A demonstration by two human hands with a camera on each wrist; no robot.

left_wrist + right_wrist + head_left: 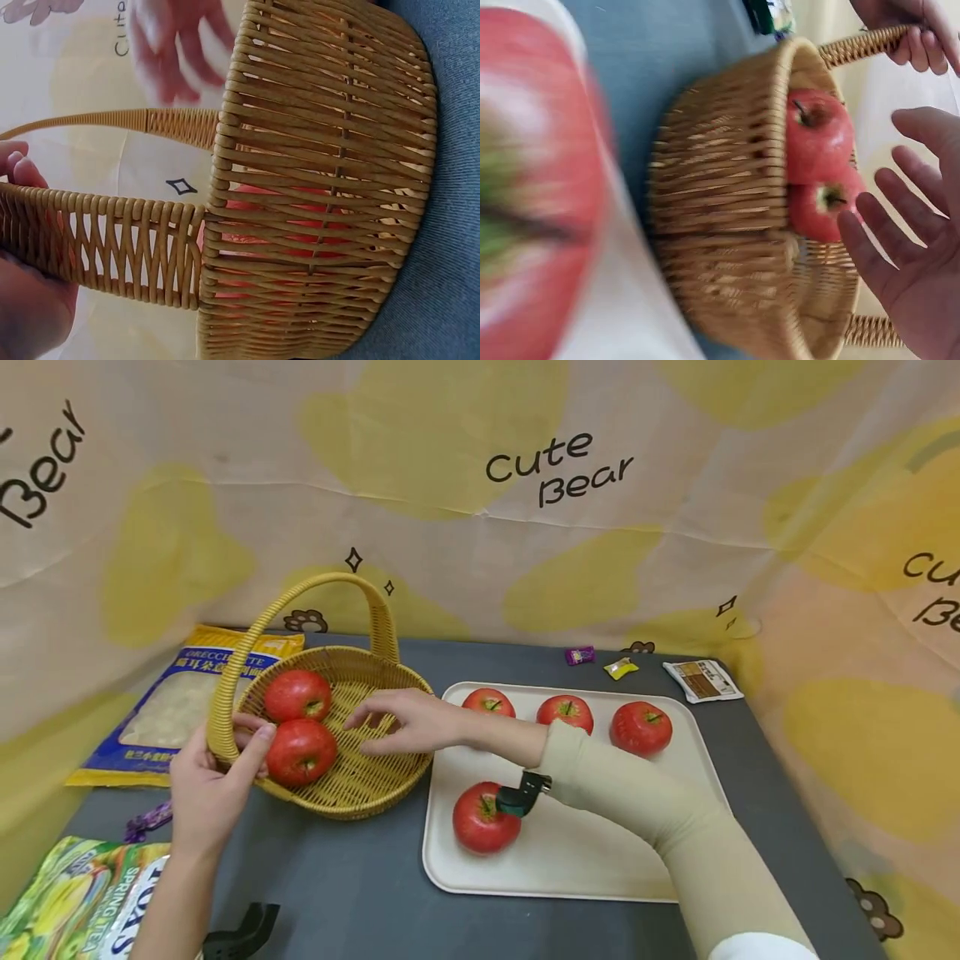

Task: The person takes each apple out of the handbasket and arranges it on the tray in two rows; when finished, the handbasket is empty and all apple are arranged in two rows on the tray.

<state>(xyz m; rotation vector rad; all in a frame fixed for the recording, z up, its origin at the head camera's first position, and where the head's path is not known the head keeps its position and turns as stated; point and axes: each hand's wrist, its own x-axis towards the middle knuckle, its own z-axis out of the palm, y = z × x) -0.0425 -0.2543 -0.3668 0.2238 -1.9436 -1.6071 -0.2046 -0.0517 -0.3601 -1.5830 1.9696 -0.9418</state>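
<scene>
A woven yellow basket with a tall handle stands on the grey table and holds two red apples. My left hand grips the handle's base at the basket's left rim. My right hand hovers over the basket with straight, spread fingers and holds nothing. A cream tray to the right carries several more red apples. In the right wrist view both basket apples show, with a blurred tray apple close to the lens.
A blue-and-yellow food bag lies behind the basket at left. A green tea bag sits at the front left. Small wrapped candies and a packet lie behind the tray. A bear-print cloth backs the table.
</scene>
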